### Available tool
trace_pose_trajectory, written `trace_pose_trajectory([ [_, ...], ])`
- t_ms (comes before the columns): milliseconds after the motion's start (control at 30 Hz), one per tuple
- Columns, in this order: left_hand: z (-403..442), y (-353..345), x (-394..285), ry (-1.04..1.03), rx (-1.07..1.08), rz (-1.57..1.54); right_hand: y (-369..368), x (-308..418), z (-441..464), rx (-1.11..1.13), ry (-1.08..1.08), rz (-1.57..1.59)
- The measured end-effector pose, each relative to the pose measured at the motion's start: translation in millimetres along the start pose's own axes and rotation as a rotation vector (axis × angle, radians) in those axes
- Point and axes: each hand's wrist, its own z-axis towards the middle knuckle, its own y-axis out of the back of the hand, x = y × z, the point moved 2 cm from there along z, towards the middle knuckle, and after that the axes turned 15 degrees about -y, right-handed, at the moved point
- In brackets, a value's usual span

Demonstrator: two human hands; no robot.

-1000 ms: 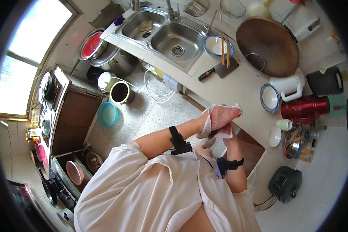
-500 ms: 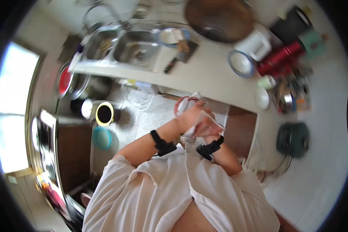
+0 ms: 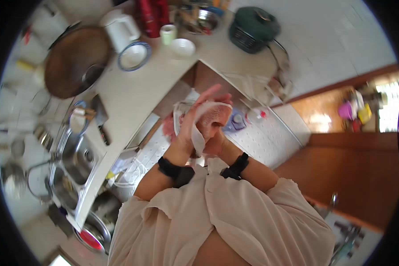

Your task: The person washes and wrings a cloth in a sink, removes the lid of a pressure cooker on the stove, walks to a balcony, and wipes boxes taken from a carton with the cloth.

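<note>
A pink and white cloth [image 3: 215,116] is bunched between my two hands, in front of my chest. My left hand [image 3: 190,124] has its fingers stretched upward, with the cloth lying against and around it. Below and to the right, my right hand [image 3: 215,142] is partly covered by the cloth and closed on it. More pink fabric [image 3: 168,125] shows at the far side of my left hand. Each wrist wears a black strap.
A counter [image 3: 139,91] runs from the double sink [image 3: 77,162] past a knife [image 3: 103,133], a large brown lid [image 3: 77,62], a blue-rimmed bowl [image 3: 134,56] and a white bowl [image 3: 182,48]. A green appliance [image 3: 254,29] stands beyond; a brown door [image 3: 346,168] is at right.
The view has swung right, bringing the door and another room into sight. Both hands stay together with the cloth; my left hand's fingers now point upward.
</note>
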Motion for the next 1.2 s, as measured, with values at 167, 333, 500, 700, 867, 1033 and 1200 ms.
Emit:
trace_pose_trajectory([
  [167, -16, -63, 85, 0.472, -0.123, -1.204, 8, -9, -77, 0.025, 0.532, 0.111],
  [333, -23, -140, 123, 0.673, 0.210, -0.885, 52, 31, -214, -0.055, 1.089, 0.014],
  [500, -17, -241, 169, 0.803, 0.549, -0.675, 35, 23, -336, -0.489, 1.342, 0.067],
  [700, -31, -466, 247, 0.750, 0.813, -0.349, 150, 42, -561, 0.095, 1.210, -0.077],
  [867, -6, -586, 273, 0.762, 1.058, -0.242, 121, 41, -666, -0.149, 1.580, 0.038],
  [1033, 45, -646, 283, 0.697, 1.135, -0.200, 107, 70, -739, 0.192, 1.589, -0.073],
  [1200, 102, -717, 332, 0.872, 1.041, -0.121, 153, 107, -802, -0.179, 1.770, -0.307],
])
